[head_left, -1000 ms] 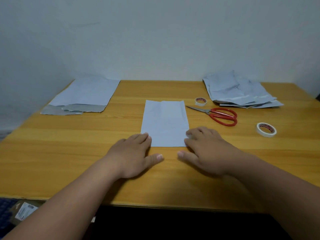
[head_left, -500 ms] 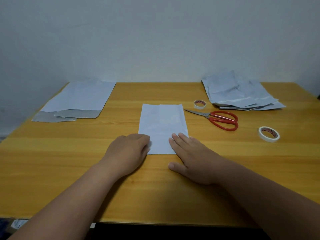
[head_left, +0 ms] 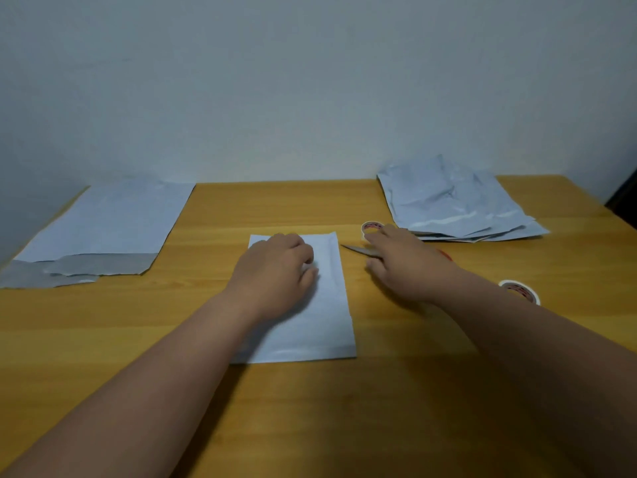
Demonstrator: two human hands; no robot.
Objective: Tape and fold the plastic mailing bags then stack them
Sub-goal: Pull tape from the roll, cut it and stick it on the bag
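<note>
My wooden tabletop (head_left: 431, 391) fills the view against a pale wall (head_left: 310, 81). At ten o'clock lies a flat bag stack (head_left: 103, 225), white sides up with grey flaps showing along the near edge. At two o'clock sits a crumpled bag pile (head_left: 455, 201), loosely heaped and overlapping. At the centre, the folded bag (head_left: 324, 322) lies flat, its long side running from twelve to six o'clock, a crease showing down its right edge.

My left hand (head_left: 275, 274) rests on the far half of the folded bag, fingers curled under against the plastic; I cannot tell whether it pinches anything. My right hand (head_left: 403, 263) stretches out toward one o'clock, fingers extended and relaxed, gripping nothing, its fingertips touching or just short of the small tape roll (head_left: 369, 227) beside the crumpled pile. That hand covers most of the scissors (head_left: 356, 250); only the blade tips show at its nine o'clock, pointing at the folded bag, with a sliver of red handle behind the wrist.

A second tape roll (head_left: 522, 291) lies at three o'clock, partly hidden by my right forearm.
</note>
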